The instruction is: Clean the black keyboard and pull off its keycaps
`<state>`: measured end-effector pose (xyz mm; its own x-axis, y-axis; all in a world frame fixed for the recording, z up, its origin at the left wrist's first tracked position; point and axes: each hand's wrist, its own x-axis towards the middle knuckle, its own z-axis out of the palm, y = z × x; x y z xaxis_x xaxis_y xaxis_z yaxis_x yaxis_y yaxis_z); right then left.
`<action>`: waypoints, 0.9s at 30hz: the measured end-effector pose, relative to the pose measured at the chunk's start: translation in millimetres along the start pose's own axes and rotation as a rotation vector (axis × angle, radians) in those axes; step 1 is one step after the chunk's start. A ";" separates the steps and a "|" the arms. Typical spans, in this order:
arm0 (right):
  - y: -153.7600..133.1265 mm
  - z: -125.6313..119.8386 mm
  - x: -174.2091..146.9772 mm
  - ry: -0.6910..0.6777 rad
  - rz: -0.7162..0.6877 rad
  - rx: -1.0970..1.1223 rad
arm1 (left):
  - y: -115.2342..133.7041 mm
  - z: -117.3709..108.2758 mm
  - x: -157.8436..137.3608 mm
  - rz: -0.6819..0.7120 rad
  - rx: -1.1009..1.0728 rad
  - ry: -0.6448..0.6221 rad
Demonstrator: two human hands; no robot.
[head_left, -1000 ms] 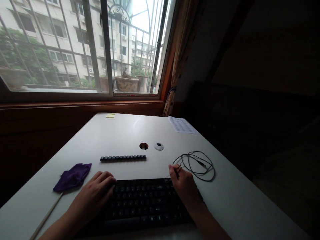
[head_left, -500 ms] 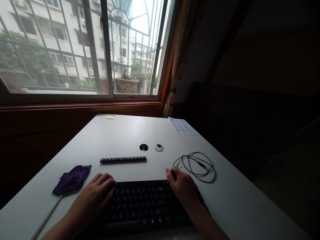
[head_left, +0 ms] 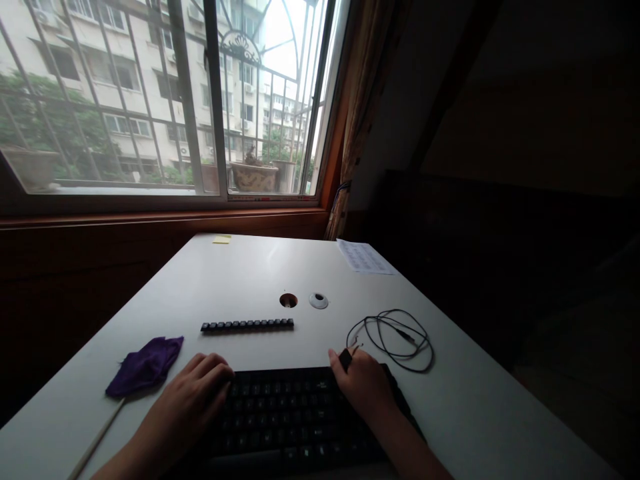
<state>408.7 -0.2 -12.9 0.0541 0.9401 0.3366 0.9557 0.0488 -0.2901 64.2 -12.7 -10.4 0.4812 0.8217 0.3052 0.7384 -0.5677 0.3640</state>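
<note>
A black keyboard [head_left: 280, 417] lies at the table's near edge, partly under both forearms. My left hand [head_left: 200, 383] rests at its upper left corner, fingers together and curled over the edge. Above the keyboard's upper right part, my right hand [head_left: 365, 380] is closed on a keycap puller [head_left: 346, 359], a small black handle with thin wire prongs poking out past the fingers. Beyond the keyboard stands a straight row of black keycaps [head_left: 247, 325]. Whether the puller touches a key is hidden by my hand.
On the white table [head_left: 250, 273] a coiled black cable [head_left: 395, 340] lies right of my right hand. A purple cloth on a stick [head_left: 145, 365] lies at left. Farther back are a round hole [head_left: 289, 301], its cover [head_left: 319, 301], printed paper [head_left: 365, 257] and yellow notes [head_left: 222, 239].
The whole view has shifted slightly, so everything sits a little lower. My right hand has turned a little, with the puller's black handle tilted differently. My left hand stays on the keyboard's corner.
</note>
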 end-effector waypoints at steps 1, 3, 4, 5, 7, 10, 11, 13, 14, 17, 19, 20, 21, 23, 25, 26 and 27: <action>0.0 -0.4 -0.1 -0.005 0.001 0.003 | 0.5 -0.2 0.1 0.001 -0.002 0.001; 0.0 -1.3 0.0 -0.008 -0.001 0.016 | 1.1 -0.5 0.1 0.003 -0.005 0.004; 0.2 -1.6 0.2 -0.007 -0.003 0.022 | 1.2 -0.6 0.0 0.004 -0.005 0.005; 0.4 -1.7 0.5 -0.006 -0.005 0.028 | 1.3 -0.7 0.0 0.006 -0.006 0.006; 1.1 -1.2 1.0 0.001 -0.020 0.033 | 1.4 -1.0 -0.2 0.007 -0.005 0.003; 2.5 0.3 1.5 0.017 -0.053 0.039 | 1.7 -1.6 -0.5 0.001 0.000 -0.007; 3.0 0.9 1.5 0.022 -0.063 0.046 | 1.7 -1.7 -0.5 -0.001 0.001 -0.009; 3.5 1.8 1.5 0.032 -0.074 0.058 | 1.8 -1.8 -0.6 -0.005 0.004 -0.010; 3.7 2.2 1.4 0.038 -0.080 0.060 | 1.8 -1.8 -0.6 -0.005 0.005 -0.013; 4.0 3.4 1.5 0.045 -0.114 0.049 | 2.4 -2.1 -0.2 -0.007 0.009 -0.021; 4.6 4.4 1.8 0.042 -0.125 0.057 | 3.2 -2.8 0.2 -0.009 0.011 -0.020; 5.0 4.9 1.9 0.041 -0.125 0.066 | 3.6 -3.1 0.4 -0.010 0.011 -0.015; 5.6 5.3 2.1 0.040 -0.123 0.077 | 3.9 -3.5 0.6 -0.009 0.010 -0.008; 6.7 5.9 2.4 0.040 -0.119 0.090 | 4.1 -4.0 0.9 -0.001 0.008 0.006; 7.3 6.2 2.6 0.044 -0.115 0.100 | 3.8 -4.1 1.0 0.008 0.006 0.021; 7.4 6.1 2.6 0.046 -0.108 0.111 | 3.5 -4.0 1.0 0.011 0.004 0.031; 7.3 6.0 2.7 0.046 -0.099 0.128 | 3.2 -3.8 1.0 0.012 0.003 0.038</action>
<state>414.1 4.7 -19.4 -0.0226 0.9123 0.4090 0.9125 0.1860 -0.3644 65.2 -13.9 -5.6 0.4714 0.8125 0.3430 0.7344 -0.5770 0.3573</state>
